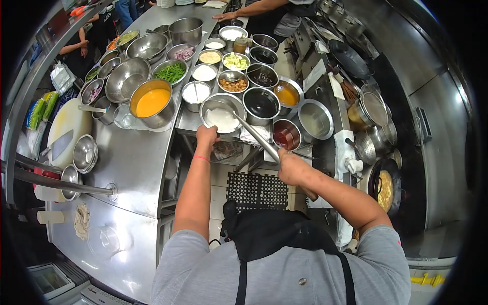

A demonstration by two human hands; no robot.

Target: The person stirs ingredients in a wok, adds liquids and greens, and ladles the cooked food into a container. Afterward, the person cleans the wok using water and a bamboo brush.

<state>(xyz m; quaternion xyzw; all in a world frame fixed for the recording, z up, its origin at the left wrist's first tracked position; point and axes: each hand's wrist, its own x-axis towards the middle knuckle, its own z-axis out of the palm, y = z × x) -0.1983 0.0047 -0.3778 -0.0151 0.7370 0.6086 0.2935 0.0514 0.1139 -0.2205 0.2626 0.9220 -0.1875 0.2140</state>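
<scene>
My left hand [207,137] grips the near rim of a steel bowl [203,113] holding a white substance [221,119]. My right hand [294,169] is closed around the handle of a long metal ladle [262,140], whose far end reaches into that bowl. Beside the bowl stand a container of dark liquid [261,103] and a container of red liquid [286,136]. A bowl of white powder [196,93] and a bowl of brown pieces [233,83] sit just beyond it. A folded white cloth [254,135] lies under the ladle.
At left are a pot of orange liquid [152,103], a cutting board [71,119] with a knife [62,144], and stacked steel bowls [85,153]. A wok with yellow food [385,190] stands at right. Another person's arm [259,8] reaches across the far counter.
</scene>
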